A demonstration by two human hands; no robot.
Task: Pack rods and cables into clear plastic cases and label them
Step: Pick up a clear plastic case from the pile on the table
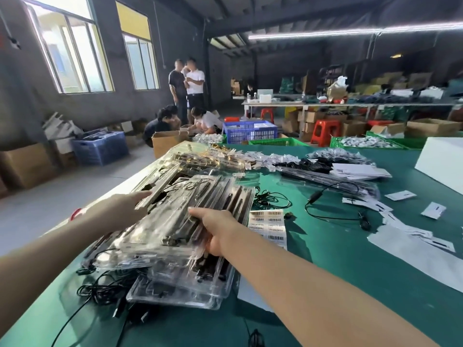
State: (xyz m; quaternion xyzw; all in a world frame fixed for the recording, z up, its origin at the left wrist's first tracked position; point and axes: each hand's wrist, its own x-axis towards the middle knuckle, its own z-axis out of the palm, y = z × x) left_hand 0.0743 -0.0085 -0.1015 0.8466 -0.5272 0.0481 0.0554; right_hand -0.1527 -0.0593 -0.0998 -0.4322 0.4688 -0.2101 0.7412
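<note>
Left hand [120,209] reaching over the case pile, fingers straight and relaxed, tips touching a pale rod [160,189] sticking out of the heap; nothing gripped. Right hand [213,226] clamped on the right edge of the top case [160,236], thumb on the upper face, fingers curled under and hidden. Two hands, two bare forearms. Clear plastic cases heaped on the left half of the green table [350,271], too overlapped for a firm count, at least four; dark rods and cables visible inside. More cases [200,159] stacked further back. Loose black cables [105,289] tangled under the pile's near-left corner. One barcode label sheet [269,225] just right of the right hand, print too small to read. One black cable [335,206] looped on the cloth further right. White tags [400,195] scattered at far right, several, text unreadable. One white box [441,161] at the table's right edge. Beyond the table: five people near a cardboard box, one blue crate [250,131], green crates, two red stools.
</note>
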